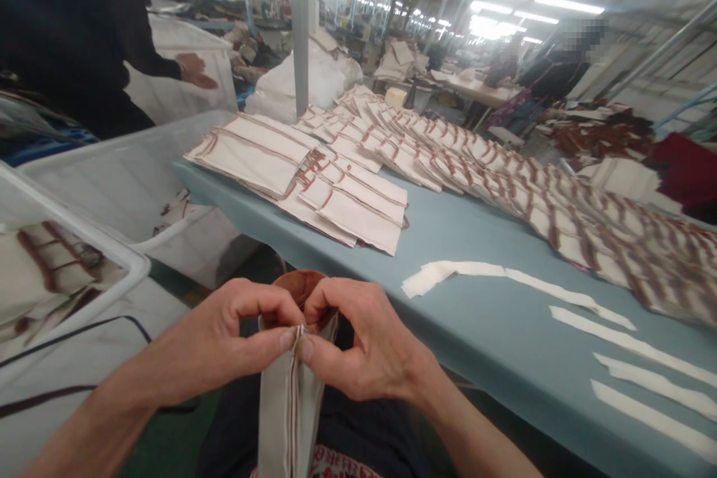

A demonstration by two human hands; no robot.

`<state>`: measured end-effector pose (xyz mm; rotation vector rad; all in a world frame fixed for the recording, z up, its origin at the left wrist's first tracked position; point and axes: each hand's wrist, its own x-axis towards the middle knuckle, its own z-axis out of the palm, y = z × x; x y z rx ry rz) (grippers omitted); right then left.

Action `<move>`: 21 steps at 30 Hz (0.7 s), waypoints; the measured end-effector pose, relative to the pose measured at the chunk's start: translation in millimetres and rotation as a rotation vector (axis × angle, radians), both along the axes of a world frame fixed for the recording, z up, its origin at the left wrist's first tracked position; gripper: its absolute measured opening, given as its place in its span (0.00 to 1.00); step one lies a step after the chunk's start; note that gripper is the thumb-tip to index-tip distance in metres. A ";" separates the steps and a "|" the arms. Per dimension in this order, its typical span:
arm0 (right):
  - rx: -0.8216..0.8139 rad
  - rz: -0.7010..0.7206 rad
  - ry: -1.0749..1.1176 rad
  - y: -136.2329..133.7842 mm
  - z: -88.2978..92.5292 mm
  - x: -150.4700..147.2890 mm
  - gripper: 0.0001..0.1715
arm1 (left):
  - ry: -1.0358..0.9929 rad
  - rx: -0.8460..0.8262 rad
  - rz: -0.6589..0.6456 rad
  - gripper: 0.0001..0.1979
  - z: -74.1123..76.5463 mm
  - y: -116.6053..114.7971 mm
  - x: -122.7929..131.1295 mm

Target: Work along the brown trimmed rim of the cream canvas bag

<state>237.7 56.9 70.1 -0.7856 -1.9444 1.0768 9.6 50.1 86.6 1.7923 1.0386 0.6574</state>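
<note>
A cream fabric piece with brown-edged seams [274,403] hangs upright over my lap. My left hand [246,332] pinches the top of its seam between thumb and fingers. Right beside it, my right hand [358,336] grips the same seam, and the two thumbs almost touch. Behind my fingers shows a brown curved part [299,282], perhaps a lining or trim. The fingertips of both hands are partly hidden in the folds.
A blue-green covered table [453,231] holds stacked cream pieces [258,153], overlapping rows [476,164] and loose cream strips [632,336]. White bins [134,258] stand at the left. A co-worker's hand [196,71] reaches over one bin. A grey post [300,30] rises behind the table.
</note>
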 end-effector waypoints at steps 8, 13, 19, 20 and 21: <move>-0.090 0.062 -0.003 4.3 6.8 -3.4 0.12 | 0.005 -0.007 0.009 0.13 -0.8 -0.5 -3.8; -0.128 0.102 -0.062 6.7 9.9 -2.8 0.10 | 0.027 -0.045 0.012 0.14 -3.7 -3.7 -8.4; -0.187 0.128 -0.085 6.6 13.7 -0.9 0.11 | 0.043 -0.118 -0.005 0.15 -2.8 -4.5 -6.0; -0.191 0.128 -0.074 6.2 13.4 -0.3 0.11 | 0.045 -0.123 0.001 0.15 -3.3 -4.4 -4.8; -0.195 0.128 -0.071 5.9 13.0 0.5 0.11 | 0.049 -0.123 0.003 0.14 -3.9 -4.4 -3.6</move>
